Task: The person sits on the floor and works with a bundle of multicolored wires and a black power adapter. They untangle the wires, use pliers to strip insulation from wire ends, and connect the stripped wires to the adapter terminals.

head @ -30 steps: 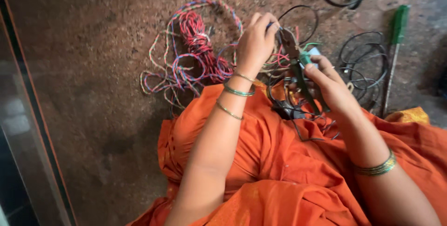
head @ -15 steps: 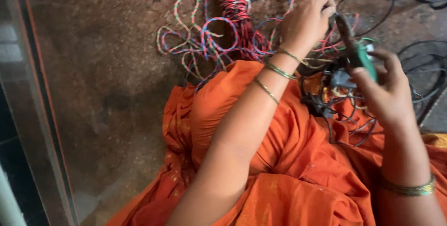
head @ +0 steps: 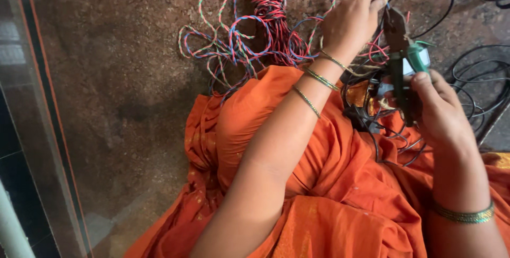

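Along the left edge runs a glass panel [head: 37,130] in a dark frame, and beside it the brown speckled floor [head: 117,88] stretches toward the seated person, whose lap is covered in orange cloth [head: 340,183]. Further right, at the top of the view, a tangle of twisted wires [head: 249,35] — red, blue, green and white strands — lies loose on the floor, just above the edge of the cloth. The left hand [head: 350,16] is raised over that tangle, its fingers pinched together at the head of a pair of pliers [head: 399,61]; thin bangles [head: 319,80] ring the forearm below it. What exactly the fingertips pinch is too small to tell, though thin red strands pass right there. The pliers stand nearly upright, jaws up, green-handled, and the right hand [head: 438,109] is wrapped around their handles, thumb on top — a firm grip, held over the lap. Under both hands a bundle of black wires [head: 372,114] rests on the cloth. At the far right, loops of black cable [head: 478,77] lie on the floor, and a green-and-gold bangle [head: 463,215] sits on the right wrist.
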